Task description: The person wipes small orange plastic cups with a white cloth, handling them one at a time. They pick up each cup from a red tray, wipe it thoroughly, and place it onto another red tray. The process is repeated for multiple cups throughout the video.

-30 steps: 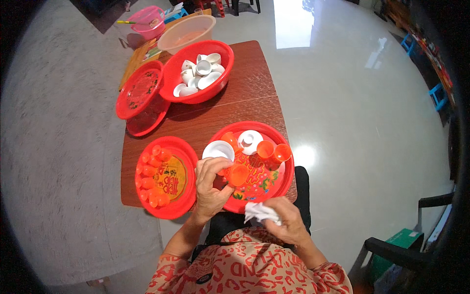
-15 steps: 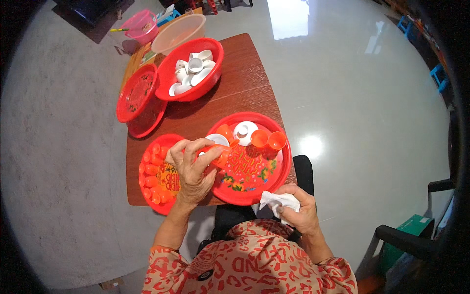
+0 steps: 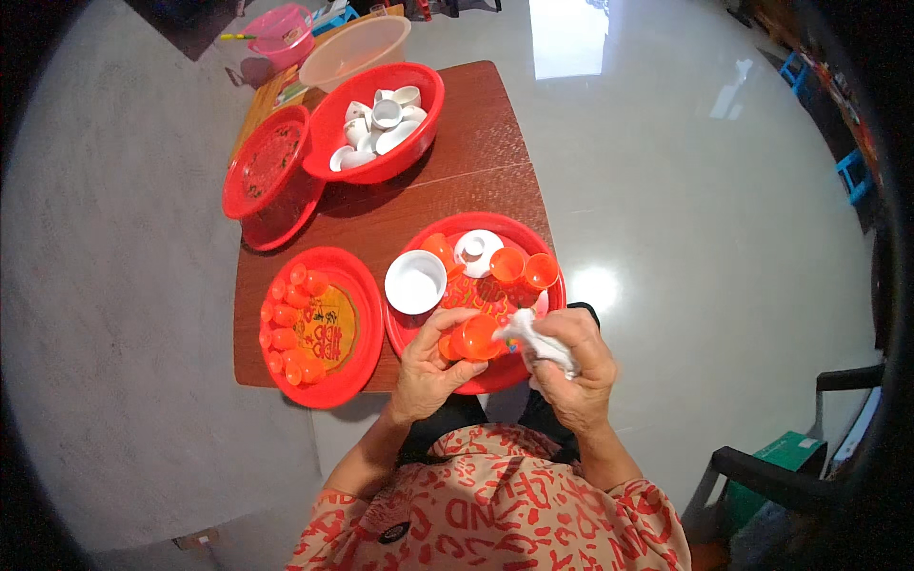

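My left hand point(image 3: 428, 376) is closed around an orange-red plastic cup point(image 3: 479, 337), its mouth tilted toward my right side. My right hand point(image 3: 586, 373) grips a crumpled white cloth point(image 3: 545, 346) close beside the cup's mouth. Both hands are over the near part of a round red tray point(image 3: 476, 220). On that tray sit a white bowl point(image 3: 416, 283), a white lid with a knob point(image 3: 478, 252), two orange cups point(image 3: 506, 265) and another orange piece point(image 3: 438, 249), partly hidden. A second red tray point(image 3: 367, 309) to the left carries several small orange cups point(image 3: 284, 315).
A red basin point(image 3: 424, 133) of white cups and bowls stands on the far part of the wooden table point(image 3: 476, 190). Beside it are tilted red tubs point(image 3: 269, 171). Beyond lie a peach basin point(image 3: 357, 52) and a pink basket point(image 3: 286, 33). A black armrest point(image 3: 776, 481) is at right.
My left hand has come down and nearer with the orange cup, uncovering the white bowl. My right hand has lifted the cloth up to the cup.
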`<state>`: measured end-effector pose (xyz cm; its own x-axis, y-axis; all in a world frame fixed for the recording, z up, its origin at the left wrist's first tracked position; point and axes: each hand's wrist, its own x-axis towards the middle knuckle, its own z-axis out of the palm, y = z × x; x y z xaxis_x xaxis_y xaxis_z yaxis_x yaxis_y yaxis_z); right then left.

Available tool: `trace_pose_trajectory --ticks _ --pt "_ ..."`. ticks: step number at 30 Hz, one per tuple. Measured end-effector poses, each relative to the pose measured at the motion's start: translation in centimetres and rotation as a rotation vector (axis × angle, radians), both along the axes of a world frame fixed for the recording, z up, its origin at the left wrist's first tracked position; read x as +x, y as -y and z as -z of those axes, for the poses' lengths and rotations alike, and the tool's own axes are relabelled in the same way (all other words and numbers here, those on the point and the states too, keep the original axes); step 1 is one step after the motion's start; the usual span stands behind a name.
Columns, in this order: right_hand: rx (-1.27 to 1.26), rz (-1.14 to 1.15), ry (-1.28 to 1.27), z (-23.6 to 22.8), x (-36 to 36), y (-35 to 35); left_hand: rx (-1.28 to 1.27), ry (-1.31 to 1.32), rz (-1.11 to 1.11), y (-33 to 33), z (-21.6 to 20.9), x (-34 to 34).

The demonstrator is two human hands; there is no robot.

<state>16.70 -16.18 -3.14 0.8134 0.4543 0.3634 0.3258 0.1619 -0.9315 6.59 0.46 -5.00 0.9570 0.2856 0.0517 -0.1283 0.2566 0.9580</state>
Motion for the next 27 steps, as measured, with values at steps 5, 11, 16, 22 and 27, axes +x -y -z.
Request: trace_pose_trajectory --ticks 5,11,16,22,27 --pt "-0.134 -0.138 0.183 -1.3 0.4 -1.1 0.144 -0.028 0.030 -0.4 -0.3 -0.8" --pt "-0.245 -0.327 0.247 -0.7 0.8 -0.3 0.390 -0.014 0.093 -1.0 -0.6 -0.8" --pt "-0.240 -0.445 0.201 -0.8 0.9 0.1 0.427 -0.047 0.154 -1.2 -0.1 -1.1" --pt "-0.268 -0.246 0.413 -0.4 1.0 -0.8 0.428 -0.067 0.119 -1.2 -0.5 -1.1" --pt "-0.267 -0.126 0.520 -0.5 1.2 -1.5 0.405 -0.070 0.120 -1.2 -0.9 -0.6"
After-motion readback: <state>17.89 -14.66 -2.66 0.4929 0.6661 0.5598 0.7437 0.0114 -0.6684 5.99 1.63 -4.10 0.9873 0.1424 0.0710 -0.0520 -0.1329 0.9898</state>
